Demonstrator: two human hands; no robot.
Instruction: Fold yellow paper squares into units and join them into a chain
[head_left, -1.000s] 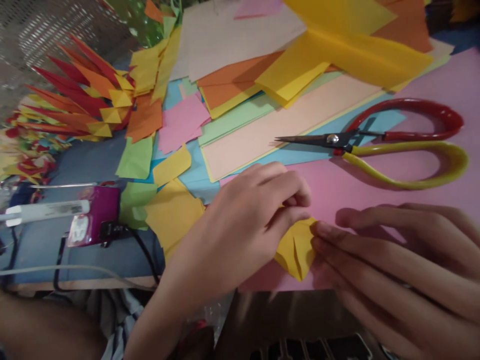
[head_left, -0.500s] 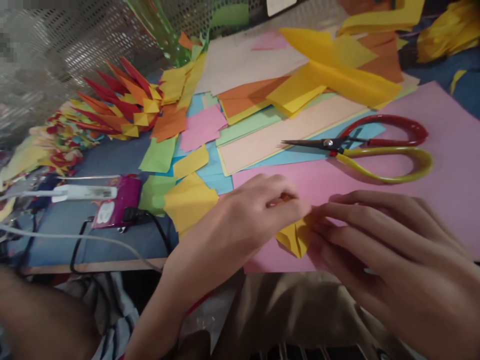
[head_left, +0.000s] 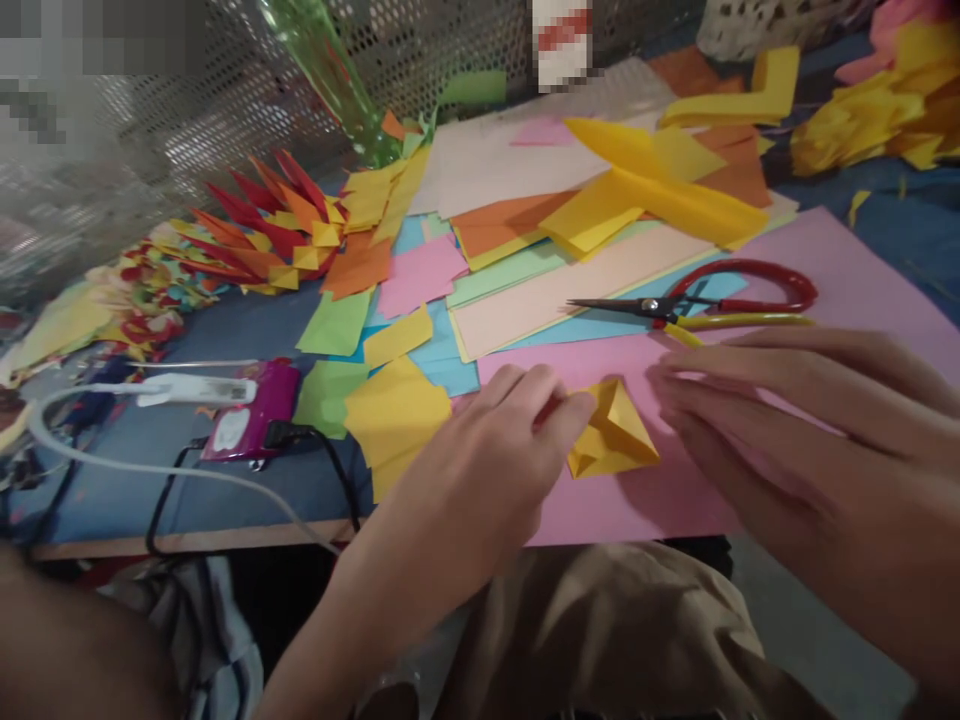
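A small folded yellow paper [head_left: 619, 435] is pinched at its left end between the thumb and fingers of the left hand [head_left: 502, 440], seemingly so that its folds are steadied near the front edge of the pink sheet [head_left: 622, 515]. Nothing is seen grasped by the right hand [head_left: 817, 430]; its fingers are loosely extended just beside the paper, apart from it, perhaps so that the folds are left unobstructed. The scissors [head_left: 652, 308] are laid beyond (within easy reach, it may be judged), blades pointing left. The paper's left end is hidden by the left hand, and whether its underside rests flat cannot be told. Most of the scissors' yellow handle [head_left: 739, 321] is covered by the right hand.
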